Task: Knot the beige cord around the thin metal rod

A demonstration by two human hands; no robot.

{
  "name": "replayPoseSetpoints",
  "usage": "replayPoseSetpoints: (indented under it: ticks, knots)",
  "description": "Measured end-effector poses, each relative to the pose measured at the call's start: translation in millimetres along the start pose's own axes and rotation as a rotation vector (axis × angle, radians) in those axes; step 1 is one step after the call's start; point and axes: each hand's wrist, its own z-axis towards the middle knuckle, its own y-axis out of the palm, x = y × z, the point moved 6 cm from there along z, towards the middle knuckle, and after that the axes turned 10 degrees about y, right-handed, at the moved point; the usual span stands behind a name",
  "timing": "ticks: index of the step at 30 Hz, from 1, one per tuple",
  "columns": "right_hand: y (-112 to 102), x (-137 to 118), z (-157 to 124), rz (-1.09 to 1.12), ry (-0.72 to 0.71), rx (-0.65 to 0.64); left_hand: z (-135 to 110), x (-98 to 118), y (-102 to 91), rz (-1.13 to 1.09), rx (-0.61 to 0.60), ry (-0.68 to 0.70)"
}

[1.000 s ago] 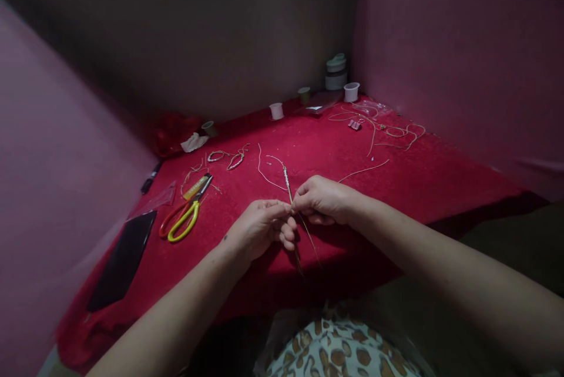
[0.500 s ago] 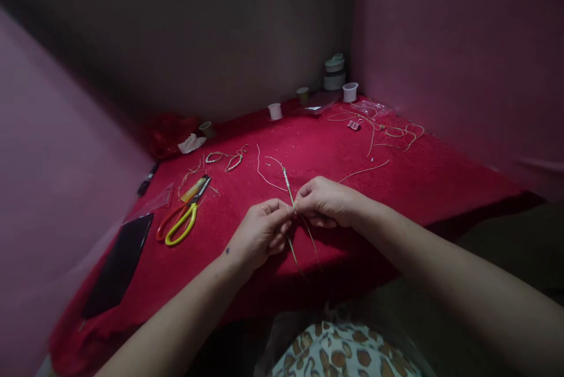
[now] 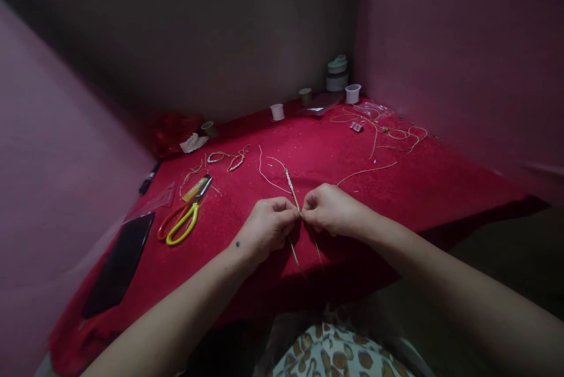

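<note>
A thin greenish cord with a row of small white beads runs up the red cloth from between my hands. My left hand is closed, its thumb and forefinger pinching the cord. Against its fingertips, my right hand pinches the same cord from the other side. Below the hands two loose cord ends hang toward the table's front edge. A longer cord stretches out to the right beyond my right hand. The exact crossing of strands between the fingertips is too small to make out.
Red-and-yellow-handled scissors and a dark flat slab lie at the left. Two beaded bracelets rest farther back. A binder clip, tangled cords, a white cup and a lidded jar are at the back right.
Both hands have shifted slightly right in the view. My left fingers have curled in more, and my right wrist has lowered a little. The cord is still pinched between them.
</note>
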Motion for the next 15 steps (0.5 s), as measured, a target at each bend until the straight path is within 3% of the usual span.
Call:
replayPoseSetpoints:
  ticks: [3,6,12,15]
  knots:
    - [-7.8,-5.8,-19.5,-0.143,-0.101,0.232,0.5,0.6,1.0,0.002,-0.003,-0.017]
    - [3.8,-4.8,-43.0,-0.163,-0.103,0.274,-0.5,0.0,2.0,-0.032,-0.019,-0.022]
    - [51.1,-8.9,-78.8,-0.472,-0.238,0.237,-2.8,2.4,4.0,-0.058,-0.043,0.014]
    - [72.5,-10.9,-88.2,-0.612,-0.337,0.141,-3.0,1.5,5.2,-0.089,-0.037,0.003]
